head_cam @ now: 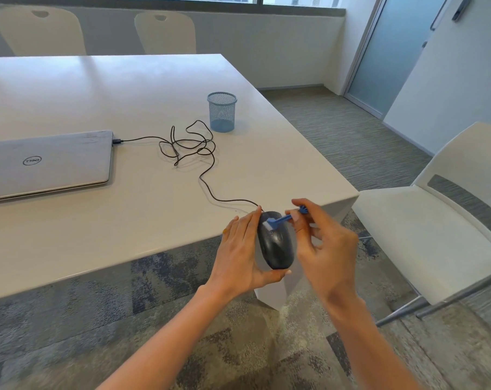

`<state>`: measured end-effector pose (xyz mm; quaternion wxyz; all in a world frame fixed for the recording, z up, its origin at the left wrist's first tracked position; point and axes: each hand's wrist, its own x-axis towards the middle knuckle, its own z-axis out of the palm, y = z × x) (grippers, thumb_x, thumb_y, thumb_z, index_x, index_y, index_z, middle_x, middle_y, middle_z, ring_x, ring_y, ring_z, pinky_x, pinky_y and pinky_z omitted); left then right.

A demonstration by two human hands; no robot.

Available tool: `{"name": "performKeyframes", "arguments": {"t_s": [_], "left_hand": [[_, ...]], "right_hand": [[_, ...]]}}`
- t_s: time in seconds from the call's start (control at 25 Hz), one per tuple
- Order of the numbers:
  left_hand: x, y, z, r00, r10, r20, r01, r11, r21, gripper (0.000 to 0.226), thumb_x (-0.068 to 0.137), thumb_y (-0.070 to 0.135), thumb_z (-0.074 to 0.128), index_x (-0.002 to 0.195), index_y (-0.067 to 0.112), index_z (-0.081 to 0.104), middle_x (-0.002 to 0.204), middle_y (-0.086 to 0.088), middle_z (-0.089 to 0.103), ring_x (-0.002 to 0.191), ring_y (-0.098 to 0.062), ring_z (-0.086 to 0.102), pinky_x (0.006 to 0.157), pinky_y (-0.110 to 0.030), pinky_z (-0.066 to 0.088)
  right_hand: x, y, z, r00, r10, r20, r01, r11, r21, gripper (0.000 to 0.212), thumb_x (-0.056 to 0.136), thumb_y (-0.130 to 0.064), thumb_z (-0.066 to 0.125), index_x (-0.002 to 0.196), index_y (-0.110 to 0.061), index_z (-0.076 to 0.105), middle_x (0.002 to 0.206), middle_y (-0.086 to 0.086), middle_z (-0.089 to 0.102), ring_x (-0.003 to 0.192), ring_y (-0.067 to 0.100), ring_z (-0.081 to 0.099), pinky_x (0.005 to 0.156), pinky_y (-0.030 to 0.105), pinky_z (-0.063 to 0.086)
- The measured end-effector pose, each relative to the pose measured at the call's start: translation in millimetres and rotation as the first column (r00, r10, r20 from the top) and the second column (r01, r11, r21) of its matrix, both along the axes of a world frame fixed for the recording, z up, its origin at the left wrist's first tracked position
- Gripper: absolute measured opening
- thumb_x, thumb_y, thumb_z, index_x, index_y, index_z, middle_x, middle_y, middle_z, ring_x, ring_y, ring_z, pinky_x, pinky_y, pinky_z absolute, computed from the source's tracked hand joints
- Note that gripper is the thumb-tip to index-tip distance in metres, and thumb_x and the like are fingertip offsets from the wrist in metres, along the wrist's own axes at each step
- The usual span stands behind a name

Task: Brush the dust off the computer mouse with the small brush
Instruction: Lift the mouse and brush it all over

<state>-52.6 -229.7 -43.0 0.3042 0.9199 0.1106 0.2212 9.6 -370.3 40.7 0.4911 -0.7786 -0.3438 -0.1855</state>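
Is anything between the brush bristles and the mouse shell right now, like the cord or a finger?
Nothing visible is. The left hand grips the mouse by its sides, off the table edge, and the right hand has the small brush with its white bristles on the front top. The cord trails away toward the laptop.

Mouse (276,243) held off the table's (126,94) near corner, between the hands: left hand (244,257) cupping its left side and near end, right hand (325,249) to its right. Brush (280,219) lies across the mouse's far end, handle in the right hand. Cable (193,147) runs from the mouse back across the table in loops to the laptop (47,164), closed, at left. Mesh cup (222,111) on the table behind the loops. Chair (435,220) right of the table; two chairs (98,32) behind it.
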Motion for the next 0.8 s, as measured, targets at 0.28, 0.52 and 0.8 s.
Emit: {"name": "performKeyframes", "arguments": {"t_s": [0.28,0.52,0.8], "left_hand": [[0,-5,-2,1.000,0.008,-0.005,-0.008,1.000,0.012,0.115,0.065,0.071,0.065,0.154,0.011,0.023,0.151,-0.004,0.040,0.139,-0.020,0.034,0.117,-0.047,0.028],[-1,-4,-2,1.000,0.020,-0.001,-0.020,0.998,0.059,0.121,0.061,0.069,0.077,0.153,0.012,0.025,0.148,-0.002,0.041,0.136,-0.016,0.034,0.116,-0.039,0.028],[-3,-3,-5,1.000,0.012,0.020,-0.014,0.998,0.062,0.118,0.063,0.072,0.072,0.153,0.013,0.025,0.147,0.000,0.043,0.134,-0.017,0.039,0.112,-0.045,0.035]], "right_hand": [[-17,-2,-14,0.997,0.019,0.079,-0.012,0.996,-0.088,0.021,0.093,-0.011,0.062,0.112,-0.008,0.070,0.093,0.005,0.076,0.079,0.015,0.073,0.068,0.032,0.059],[-4,-13,-5,0.997,-0.052,0.050,0.053,0.998,-0.015,0.021,0.092,-0.009,0.067,0.113,-0.008,0.070,0.093,0.005,0.076,0.080,0.011,0.071,0.072,0.021,0.057],[-26,-18,-16,0.996,0.060,0.071,-0.054,0.995,-0.089,0.019,0.092,-0.013,0.062,0.109,-0.010,0.071,0.092,0.001,0.076,0.081,0.008,0.070,0.071,0.019,0.056]]}}
